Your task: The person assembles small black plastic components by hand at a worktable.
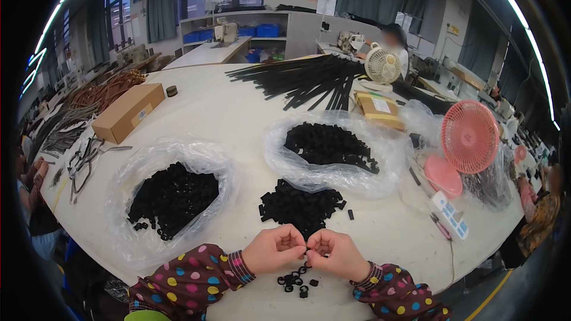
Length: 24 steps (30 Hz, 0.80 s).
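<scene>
My left hand point(275, 251) and my right hand point(339, 255) meet near the front of the table, fingertips pinched together on a small black piece point(307, 250). Most of it is hidden by the fingers, so its exact kind is unclear. Just beyond them lies a loose pile of short black strap-like pieces point(300, 205). Below my hands are several small black rings point(289, 288) on the white tabletop. An open clear plastic bag point(223, 169) full of black pieces sits to the left, and a second such bag point(386, 172) lies farther back on the right.
Long black straps point(303, 80) fan across the far side. At the left are a cardboard box point(128, 113) and brown and grey strips point(77, 98). A pink fan point(470, 137), a white power strip point(449, 214) and pink-handled snips point(441, 226) stand or lie right. Other people sit around.
</scene>
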### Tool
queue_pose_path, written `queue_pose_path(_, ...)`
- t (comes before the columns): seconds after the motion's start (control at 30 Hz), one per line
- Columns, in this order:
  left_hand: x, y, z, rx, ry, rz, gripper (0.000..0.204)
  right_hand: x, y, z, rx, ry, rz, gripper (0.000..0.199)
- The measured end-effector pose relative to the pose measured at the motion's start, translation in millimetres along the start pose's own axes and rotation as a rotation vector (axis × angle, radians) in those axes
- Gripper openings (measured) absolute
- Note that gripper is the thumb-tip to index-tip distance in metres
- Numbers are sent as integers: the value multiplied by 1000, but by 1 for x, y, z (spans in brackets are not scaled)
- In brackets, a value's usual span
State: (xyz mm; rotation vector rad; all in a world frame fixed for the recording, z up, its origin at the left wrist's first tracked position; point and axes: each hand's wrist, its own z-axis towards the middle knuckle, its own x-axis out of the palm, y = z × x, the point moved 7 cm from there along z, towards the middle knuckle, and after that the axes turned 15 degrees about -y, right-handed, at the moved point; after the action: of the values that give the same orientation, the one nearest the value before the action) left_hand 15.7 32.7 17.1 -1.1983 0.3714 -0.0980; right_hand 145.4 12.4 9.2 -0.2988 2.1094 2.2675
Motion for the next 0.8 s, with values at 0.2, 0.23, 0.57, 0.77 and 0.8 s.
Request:
queue_pose_path(0.2,18,26,-10,-626,243,-738,12,2,1,-2,219,120,366,10)
queue_pose_path(0.23,18,28,-11,-630,245,-737,12,4,1,-3,233,142,392,9)
queue_pose_path(0.57,19,14,-19,-477,208,-580,12,7,-6,-11,162,140,198,11)
queue_pose_path(0.77,13,17,-10,-401,111,-355,12,5,-4,-3,-20,60,4,16)
queue_pose_path(0.8,8,16,-7,-286,41,-130,12,4,-1,0,-112,13,-98,17)
